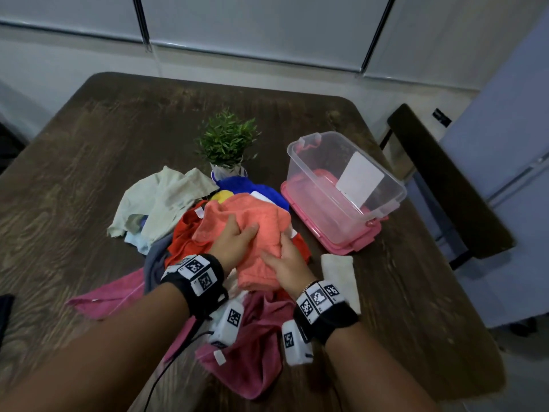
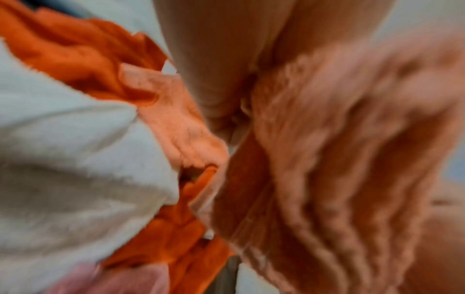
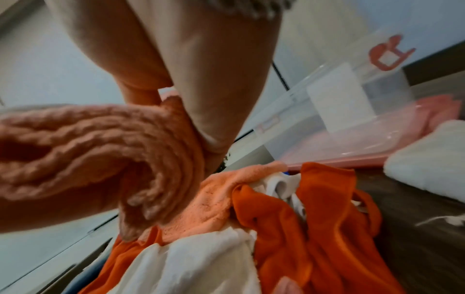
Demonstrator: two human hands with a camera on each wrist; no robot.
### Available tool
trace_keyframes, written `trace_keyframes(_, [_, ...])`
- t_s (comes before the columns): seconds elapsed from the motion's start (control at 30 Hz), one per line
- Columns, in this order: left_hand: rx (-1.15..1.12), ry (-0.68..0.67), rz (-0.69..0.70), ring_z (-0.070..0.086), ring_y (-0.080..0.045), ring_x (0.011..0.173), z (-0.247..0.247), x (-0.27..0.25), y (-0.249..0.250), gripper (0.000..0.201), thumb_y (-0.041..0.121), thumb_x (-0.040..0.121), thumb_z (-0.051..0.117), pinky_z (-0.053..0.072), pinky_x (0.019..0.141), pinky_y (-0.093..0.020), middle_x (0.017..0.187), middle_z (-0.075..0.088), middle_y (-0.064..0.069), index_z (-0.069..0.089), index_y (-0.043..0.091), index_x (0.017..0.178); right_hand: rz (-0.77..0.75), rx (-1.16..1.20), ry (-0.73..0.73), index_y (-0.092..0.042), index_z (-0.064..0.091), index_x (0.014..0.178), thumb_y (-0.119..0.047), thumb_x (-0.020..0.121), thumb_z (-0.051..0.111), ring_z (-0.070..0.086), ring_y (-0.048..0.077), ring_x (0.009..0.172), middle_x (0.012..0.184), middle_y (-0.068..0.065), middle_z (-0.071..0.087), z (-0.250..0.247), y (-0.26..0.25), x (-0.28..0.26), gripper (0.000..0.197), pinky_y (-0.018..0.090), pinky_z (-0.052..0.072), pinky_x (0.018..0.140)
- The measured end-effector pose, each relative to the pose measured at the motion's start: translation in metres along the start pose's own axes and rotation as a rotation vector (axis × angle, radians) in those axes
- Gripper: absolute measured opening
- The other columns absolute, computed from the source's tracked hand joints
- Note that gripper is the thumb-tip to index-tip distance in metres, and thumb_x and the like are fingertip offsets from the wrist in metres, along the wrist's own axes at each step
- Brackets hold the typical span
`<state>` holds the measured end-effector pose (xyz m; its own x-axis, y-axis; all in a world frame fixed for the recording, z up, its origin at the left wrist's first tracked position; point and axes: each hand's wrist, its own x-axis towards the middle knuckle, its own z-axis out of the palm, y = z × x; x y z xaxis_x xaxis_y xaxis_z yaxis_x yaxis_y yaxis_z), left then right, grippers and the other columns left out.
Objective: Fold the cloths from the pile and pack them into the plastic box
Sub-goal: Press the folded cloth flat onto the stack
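1. Standing open on its pink lid [image 1: 347, 245] at the right of the wooden table [image 1: 89, 138], one clear plastic box [image 1: 383, 185] holds no cloth; a white label shows on its wall.
2. One coral cloth [image 1: 252, 215] tops the pile just left of the box.
3. Two hands work it: left hand [image 1: 234, 242] and right hand [image 1: 285, 263] both curl fingers into bunched folds.
4. One folded white cloth [image 1: 338, 272] lies beside the lid; one potted plant [image 1: 225, 144] stands behind.
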<state>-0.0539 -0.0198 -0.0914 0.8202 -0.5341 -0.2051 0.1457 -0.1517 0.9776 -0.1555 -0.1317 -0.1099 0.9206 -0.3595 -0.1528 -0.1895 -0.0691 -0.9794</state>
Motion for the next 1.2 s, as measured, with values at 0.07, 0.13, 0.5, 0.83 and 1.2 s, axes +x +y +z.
trace_keyframes(0.07, [-0.076,-0.146,-0.080,0.066,-0.022,0.102,0.009,-0.005,-0.006,0.053,0.015,0.081,0.070,0.055,0.090,-0.041,0.117,0.065,-0.011,0.047,0.015,0.129,0.000,-0.001,0.084,-0.029,0.038,0.139,-0.011,0.091,0.065,0.057,-0.001,0.118,0.132,-0.006,0.056,-0.015,0.006,-0.002,0.059,0.031,0.045,0.107])
trace_keyframes(0.13, [-0.028,-0.225,-0.060,0.068,-0.011,0.088,0.021,-0.007,-0.017,0.044,-0.007,0.085,0.066,0.057,0.075,-0.026,0.107,0.067,-0.010,0.050,0.006,0.124,-0.002,0.005,0.127,-0.041,0.034,0.141,-0.004,0.087,0.066,0.053,0.009,0.127,0.142,0.002,0.049,-0.037,0.015,-0.008,0.073,0.036,0.046,0.107])
trace_keyframes(0.5, [-0.018,-0.275,-0.234,0.052,-0.017,0.065,0.045,-0.005,-0.047,0.049,-0.013,0.089,0.056,0.039,0.046,-0.024,0.099,0.053,-0.008,0.047,0.020,0.123,0.181,-0.235,0.377,-0.038,0.046,0.135,0.013,0.083,0.054,0.047,0.020,0.131,0.143,0.002,0.049,-0.173,0.098,-0.023,0.073,0.043,0.039,0.112])
trace_keyframes(0.83, [0.139,-0.176,-0.240,0.058,-0.013,0.064,0.032,-0.001,-0.051,0.034,-0.010,0.092,0.050,0.047,0.059,-0.031,0.103,0.059,-0.007,0.060,0.019,0.107,0.256,-1.087,0.249,-0.043,0.028,0.150,-0.047,0.097,0.045,0.015,0.033,0.147,0.164,-0.005,0.007,-0.143,0.125,-0.015,0.055,0.049,0.025,0.115])
trace_keyframes(1.2, [0.137,-0.174,-0.310,0.055,-0.018,0.068,0.020,-0.008,-0.061,0.028,-0.010,0.094,0.045,0.044,0.057,-0.029,0.094,0.058,-0.007,0.060,0.008,0.109,0.238,-1.269,0.108,-0.016,-0.006,0.157,-0.051,0.097,0.040,0.006,0.036,0.150,0.163,0.009,-0.020,-0.130,0.162,-0.016,0.083,0.044,0.014,0.121])
